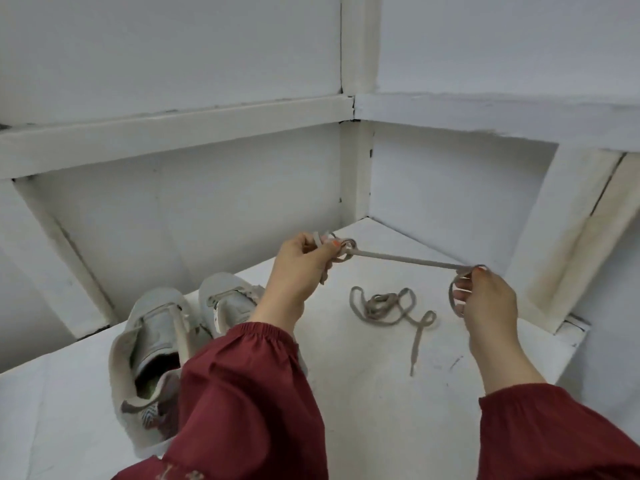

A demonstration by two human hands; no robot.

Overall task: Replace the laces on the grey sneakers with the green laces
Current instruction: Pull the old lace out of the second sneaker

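Pale grey sneakers (152, 341), chevron-patterned heel patch (149, 415), taupe laces (381, 304), maroon sleeves (249, 393) (orange nail polish (336, 242)), white shelf (381, 427)

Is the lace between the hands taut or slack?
Taut: the lace runs straight from the left hand to the right hand.

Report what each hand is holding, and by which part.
One grey lace, taut between them. The left hand pinches its looped bundle at one end; the right hand holds the other end, looped round its fingers.

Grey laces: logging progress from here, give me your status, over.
Left hand and right hand both grip one grey lace, taut between them. Second grey lace loose on white surface. Sneakers beside left sleeve. No green laces in view.
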